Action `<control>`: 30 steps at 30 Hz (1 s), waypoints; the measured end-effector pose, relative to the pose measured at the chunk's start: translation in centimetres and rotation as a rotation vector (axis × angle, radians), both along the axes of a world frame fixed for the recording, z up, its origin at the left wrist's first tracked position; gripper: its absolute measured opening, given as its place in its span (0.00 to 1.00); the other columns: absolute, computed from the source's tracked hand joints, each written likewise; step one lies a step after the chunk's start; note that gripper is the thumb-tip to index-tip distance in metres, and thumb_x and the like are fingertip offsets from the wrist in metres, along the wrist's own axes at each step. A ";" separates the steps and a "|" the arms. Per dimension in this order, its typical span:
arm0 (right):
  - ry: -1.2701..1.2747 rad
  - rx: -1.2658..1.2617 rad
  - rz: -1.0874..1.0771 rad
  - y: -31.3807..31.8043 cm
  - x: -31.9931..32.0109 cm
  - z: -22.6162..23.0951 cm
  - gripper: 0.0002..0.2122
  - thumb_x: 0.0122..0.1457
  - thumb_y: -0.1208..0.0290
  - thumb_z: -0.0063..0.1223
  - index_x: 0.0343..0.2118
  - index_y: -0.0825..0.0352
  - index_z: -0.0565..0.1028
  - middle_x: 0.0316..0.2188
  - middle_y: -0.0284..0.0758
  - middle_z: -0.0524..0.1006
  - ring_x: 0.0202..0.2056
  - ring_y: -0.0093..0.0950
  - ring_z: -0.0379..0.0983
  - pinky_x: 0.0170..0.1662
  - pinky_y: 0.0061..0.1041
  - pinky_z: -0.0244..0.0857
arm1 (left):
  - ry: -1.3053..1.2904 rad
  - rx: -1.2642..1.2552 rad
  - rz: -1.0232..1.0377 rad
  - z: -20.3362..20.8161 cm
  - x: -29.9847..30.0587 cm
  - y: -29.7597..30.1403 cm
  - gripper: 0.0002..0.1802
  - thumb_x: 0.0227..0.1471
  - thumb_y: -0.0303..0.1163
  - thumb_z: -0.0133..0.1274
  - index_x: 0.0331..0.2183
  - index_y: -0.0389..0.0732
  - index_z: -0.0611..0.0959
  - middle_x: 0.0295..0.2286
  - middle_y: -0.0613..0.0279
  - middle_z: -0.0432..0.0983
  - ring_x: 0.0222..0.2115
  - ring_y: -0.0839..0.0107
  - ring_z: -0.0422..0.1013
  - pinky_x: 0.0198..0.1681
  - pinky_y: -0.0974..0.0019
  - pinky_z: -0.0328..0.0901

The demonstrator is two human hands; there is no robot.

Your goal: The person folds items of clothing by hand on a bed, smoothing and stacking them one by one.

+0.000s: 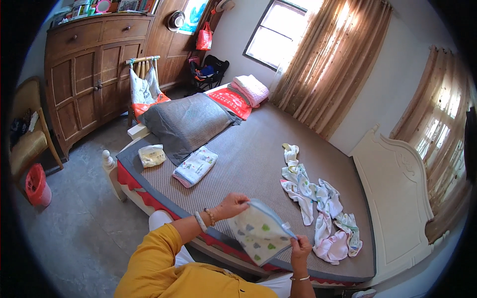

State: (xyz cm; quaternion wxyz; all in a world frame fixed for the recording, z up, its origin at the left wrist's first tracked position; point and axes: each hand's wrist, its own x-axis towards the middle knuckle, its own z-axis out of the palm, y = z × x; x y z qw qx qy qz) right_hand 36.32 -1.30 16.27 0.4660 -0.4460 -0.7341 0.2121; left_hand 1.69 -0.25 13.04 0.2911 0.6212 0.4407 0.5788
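A small white cloth (pixel 262 234) with green and grey shapes and blue edging is stretched out between my hands over the bed's near edge. My left hand (pixel 232 205) pinches its upper left corner. At its right corner my right hand (pixel 300 249) has the blue edge between closed fingers. Right of the cloth lies a loose spread of baby clothes (pixel 325 198) in white, pink and pale prints. To the left, a folded printed cloth stack (pixel 196 167) and a cream-coloured soft package (pixel 152 156) rest on the mattress.
The bed (pixel 263 144) has a grey ribbed cover and a white headboard (pixel 392 193) at the right. A grey sheet (pixel 194 119) and folded pink bedding (pixel 251 90) lie at the far end. A cabinet (pixel 94 74), a chair (pixel 32 144) and a pink bin (pixel 38 185) stand left.
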 end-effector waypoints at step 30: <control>0.047 -0.057 0.276 3.0 -4.1 6.0 0.05 0.58 0.81 0.56 0.37 0.71 0.79 0.25 0.27 0.75 0.27 0.15 0.67 0.30 0.16 0.61 | 0.045 0.042 -0.173 4.6 -4.7 -6.4 0.10 0.53 0.28 0.57 0.38 0.38 0.86 0.30 0.61 0.80 0.29 0.74 0.75 0.33 0.71 0.71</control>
